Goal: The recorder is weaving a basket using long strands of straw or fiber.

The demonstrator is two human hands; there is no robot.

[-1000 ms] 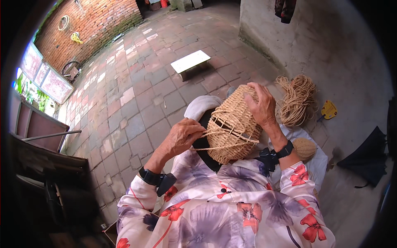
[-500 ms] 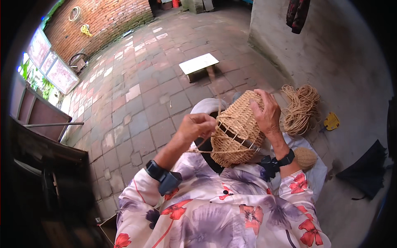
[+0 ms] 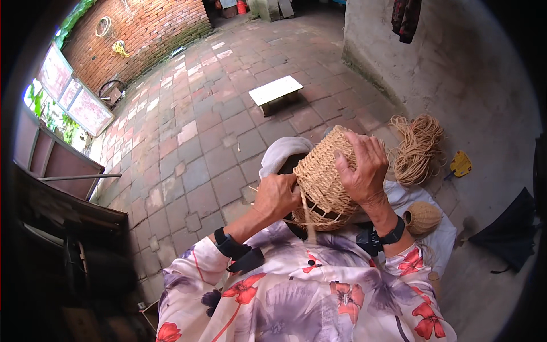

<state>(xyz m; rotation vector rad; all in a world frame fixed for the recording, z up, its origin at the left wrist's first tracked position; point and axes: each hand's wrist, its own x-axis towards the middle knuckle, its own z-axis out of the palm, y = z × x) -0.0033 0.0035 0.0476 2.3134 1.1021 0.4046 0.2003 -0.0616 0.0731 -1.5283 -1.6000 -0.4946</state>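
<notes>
A half-woven straw basket (image 3: 323,172) rests on its side in my lap, with open ribs and a dark gap toward its near end. My right hand (image 3: 364,170) is spread over its right side, thumb and fingers pressing on the weave and steadying it. On the left edge, beside the gap, my left hand (image 3: 277,196) is closed, its fingertips partly hidden against the basket. From those fingertips a straw cord (image 3: 308,215) hangs down toward my shirt, blurred by motion.
A loose bundle of cord (image 3: 419,149) lies by the wall on the right. Near it are a small round woven piece (image 3: 423,219) on white cloth, a yellow tag-like object (image 3: 460,163) and a dark umbrella (image 3: 505,231). A low white-topped stool (image 3: 276,90) stands ahead on the paving.
My left hand has moved slightly down and in against the basket's edge. The cord, raised above the basket before, now hangs below the hand. The basket has turned slightly under my right hand.
</notes>
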